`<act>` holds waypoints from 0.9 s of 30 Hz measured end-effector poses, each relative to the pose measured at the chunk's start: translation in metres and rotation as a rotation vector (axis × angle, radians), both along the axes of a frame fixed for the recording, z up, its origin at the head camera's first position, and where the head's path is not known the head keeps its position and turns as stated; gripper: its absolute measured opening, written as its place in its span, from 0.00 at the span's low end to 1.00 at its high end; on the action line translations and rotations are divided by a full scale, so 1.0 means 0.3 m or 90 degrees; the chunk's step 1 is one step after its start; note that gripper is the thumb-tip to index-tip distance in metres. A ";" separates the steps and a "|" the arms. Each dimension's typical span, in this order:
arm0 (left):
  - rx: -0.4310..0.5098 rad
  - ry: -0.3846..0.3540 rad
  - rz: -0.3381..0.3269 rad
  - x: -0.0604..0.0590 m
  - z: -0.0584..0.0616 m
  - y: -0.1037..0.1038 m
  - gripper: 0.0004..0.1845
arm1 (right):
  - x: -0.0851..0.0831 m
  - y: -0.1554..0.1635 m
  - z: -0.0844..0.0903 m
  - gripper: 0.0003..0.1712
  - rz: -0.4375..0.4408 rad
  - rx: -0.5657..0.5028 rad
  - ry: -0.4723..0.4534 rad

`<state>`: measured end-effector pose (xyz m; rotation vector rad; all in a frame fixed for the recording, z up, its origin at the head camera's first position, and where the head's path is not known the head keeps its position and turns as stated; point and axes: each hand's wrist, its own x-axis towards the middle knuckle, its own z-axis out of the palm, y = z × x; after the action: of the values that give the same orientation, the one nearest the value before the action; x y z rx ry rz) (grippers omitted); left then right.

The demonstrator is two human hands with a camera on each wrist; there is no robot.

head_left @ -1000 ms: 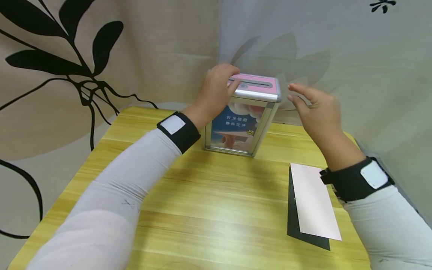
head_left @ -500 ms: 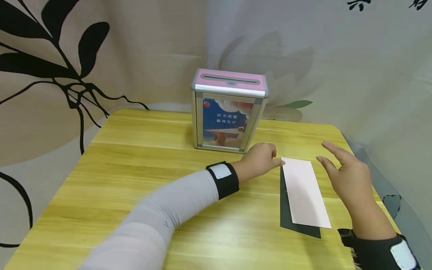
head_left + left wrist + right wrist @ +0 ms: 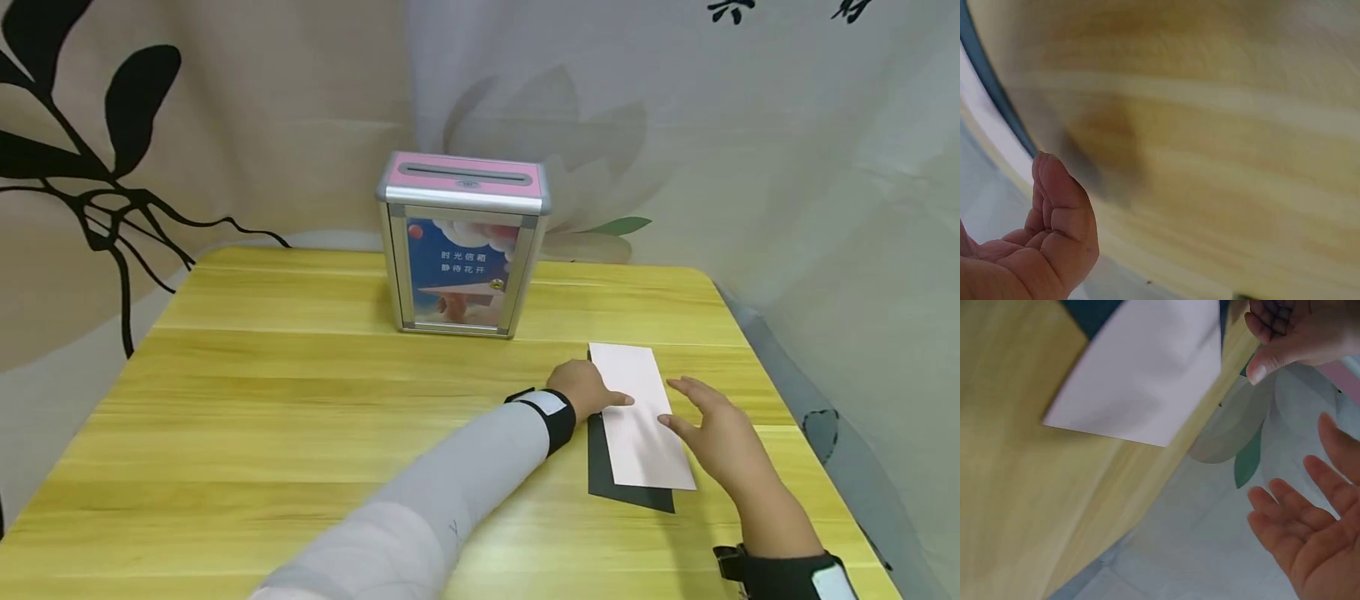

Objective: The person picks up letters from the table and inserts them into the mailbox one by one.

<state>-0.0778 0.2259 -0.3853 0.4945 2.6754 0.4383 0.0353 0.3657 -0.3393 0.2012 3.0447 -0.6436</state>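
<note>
A pale pink rectangular paper [image 3: 637, 458] lies askew over a dark green sheet [image 3: 603, 467] on the right part of the wooden table. My left hand [image 3: 583, 388] is at the left edge of the two, its thumb stretched over the pink paper. In the left wrist view its fingers [image 3: 1063, 206] are bent, with the tips right by the dark edge. My right hand [image 3: 716, 437] hovers at the paper's right side, fingers spread and nothing between them; its loose fingers [image 3: 1291, 512] also show in the right wrist view.
A silver-framed box [image 3: 461, 250] with a pink slotted top and a picture front stands at the table's back middle. Behind it hangs a printed cloth [image 3: 300, 108]. The table's right edge [image 3: 795, 425] runs close beside my right hand.
My left hand has left the box top and come right and nearer to the paper's left edge. My right hand has come down from beside the box to the paper's right side.
</note>
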 end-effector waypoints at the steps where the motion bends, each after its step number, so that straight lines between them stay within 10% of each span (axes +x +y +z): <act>1: -0.014 0.004 0.001 0.002 -0.005 0.000 0.33 | 0.004 -0.001 -0.006 0.35 -0.001 -0.006 -0.011; 21: -0.267 0.102 -0.041 0.008 -0.027 0.088 0.26 | 0.045 0.007 -0.036 0.35 -0.014 -0.033 -0.038; 27: -0.263 0.130 0.071 0.011 -0.015 0.085 0.13 | 0.069 0.023 -0.028 0.36 -0.017 -0.044 -0.039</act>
<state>-0.0744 0.2513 -0.3898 0.2792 2.8885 -0.1477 0.0559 0.3728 -0.3477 0.2560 2.9617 -0.7283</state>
